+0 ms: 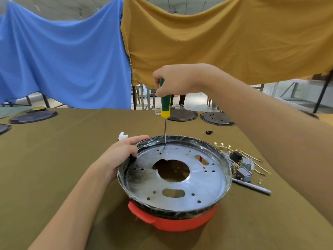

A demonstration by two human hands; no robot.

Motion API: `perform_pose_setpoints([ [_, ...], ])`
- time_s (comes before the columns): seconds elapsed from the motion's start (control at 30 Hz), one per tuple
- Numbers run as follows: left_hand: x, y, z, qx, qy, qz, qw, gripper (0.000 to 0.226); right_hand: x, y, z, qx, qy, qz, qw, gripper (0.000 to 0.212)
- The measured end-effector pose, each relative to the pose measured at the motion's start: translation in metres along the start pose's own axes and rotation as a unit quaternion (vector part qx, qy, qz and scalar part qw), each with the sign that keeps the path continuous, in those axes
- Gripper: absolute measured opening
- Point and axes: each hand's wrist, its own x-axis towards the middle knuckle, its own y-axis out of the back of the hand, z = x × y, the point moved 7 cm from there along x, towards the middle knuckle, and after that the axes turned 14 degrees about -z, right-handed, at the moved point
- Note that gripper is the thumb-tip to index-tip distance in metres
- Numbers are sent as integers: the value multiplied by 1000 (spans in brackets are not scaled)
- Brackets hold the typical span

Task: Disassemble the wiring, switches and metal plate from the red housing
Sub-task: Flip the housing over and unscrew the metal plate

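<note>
The round red plastic housing [180,221] sits on the olive-brown cloth-covered table [63,159] with its perforated silver metal plate [173,193] facing up; the removed grey switches with brass-tipped wires [243,167] lie just beside it, so the plate screws look like the step in hand. The left hand [117,157] grips the housing's far-left rim, probably to stop it turning. The right hand [173,82], arm raised and reaching in from the right, clenches the green-and-yellow-handled screwdriver [165,105] upright, tip on a screw near the plate's far edge.
</note>
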Motion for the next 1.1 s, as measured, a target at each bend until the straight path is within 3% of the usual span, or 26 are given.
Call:
perform_pose_setpoints([
  [0.07, 0, 0, 0, 1, 0, 2, 1000, 71, -5, -1, -5, 112, 45, -36, 992, 22],
  [0.13, 0, 1, -1, 1, 1, 3, 1000, 70, -4, -2, -4, 137, 44, -37, 989, 30],
  [0.23, 0, 1, -1, 0, 2, 0, 1000, 70, 1, -4, 1, 28, -40, -9, 999, 25],
  [0.33, 0, 0, 0, -3, 3, 1, 1000, 71, -2, 4, 5, -155, -155, 77, 973, 56],
  [0.4, 0, 1, 0, 1, 5, 2, 1000, 71, 1, 3, 4, -167, -128, 92, 973, 48],
  [0.53, -1, -1, 1, 1, 3, -1, 1000, 71, -3, 0, -3, 3, 8, -8, 1000, 8],
  [0.63, -2, -1, 2, 9, 4, 3, 1000, 70, -7, 1, -11, 41, 33, -6, 999, 20],
  [0.73, -2, -2, 2, 8, 4, 1, 1000, 71, 0, -4, -10, 8, 0, -8, 1000, 14],
  [0.87, -3, -2, 2, -1, 3, 3, 1000, 70, 0, 3, 0, -165, -146, 65, 973, 54],
  [0.93, -2, -2, 1, 3, 5, 3, 1000, 70, 2, 2, 2, -154, -123, 78, 977, 48],
  [1.07, -3, -1, 2, 6, 2, 3, 1000, 70, -5, 0, -5, 11, 30, -11, 999, 7],
  [1.1, -3, -1, 2, 7, 2, 4, 1000, 70, -9, 0, -8, 51, 56, -24, 997, 16],
])
